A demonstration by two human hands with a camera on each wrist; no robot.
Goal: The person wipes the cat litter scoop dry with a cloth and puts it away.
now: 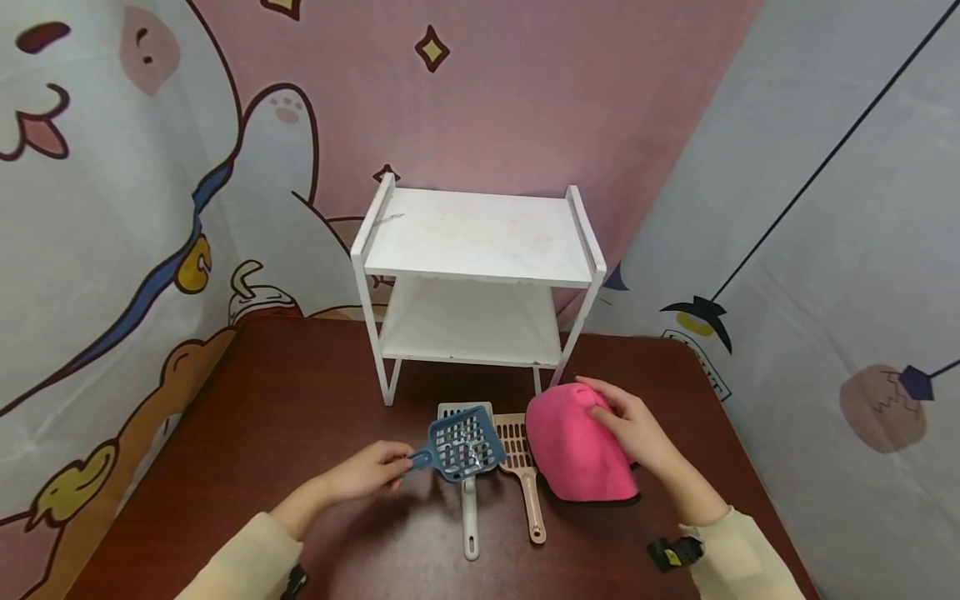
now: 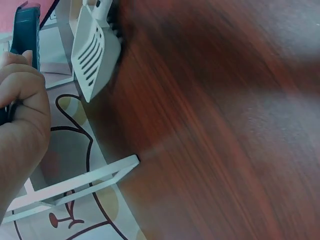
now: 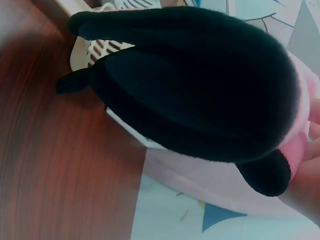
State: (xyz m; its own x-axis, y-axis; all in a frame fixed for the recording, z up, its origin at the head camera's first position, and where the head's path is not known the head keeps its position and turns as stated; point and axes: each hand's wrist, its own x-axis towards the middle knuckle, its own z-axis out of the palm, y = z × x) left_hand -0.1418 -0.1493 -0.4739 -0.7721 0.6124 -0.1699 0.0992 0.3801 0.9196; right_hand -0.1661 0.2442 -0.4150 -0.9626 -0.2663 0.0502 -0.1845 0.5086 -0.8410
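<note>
My left hand (image 1: 371, 468) grips the handle of a blue litter scoop (image 1: 467, 442), whose slotted basket overlaps a white litter scoop (image 1: 470, 517) on the table. A beige litter scoop (image 1: 527, 479) lies just right of the white one, handle towards me. On the right, my right hand (image 1: 633, 425) holds a pink cloth cap (image 1: 573, 442) from above, thumb and fingers around its crown. The right wrist view looks into the cap's black lining (image 3: 200, 90), with dark flaps at its edge. From the left wrist, the blue scoop (image 2: 27, 27) appears edge-on.
A white two-tier shelf (image 1: 480, 237) stands at the back of the dark brown wooden table (image 1: 300, 392), behind the scoops. Its upper and lower boards show bare surfaces. A cartoon-printed cloth (image 1: 525, 100) hangs behind and beside the table.
</note>
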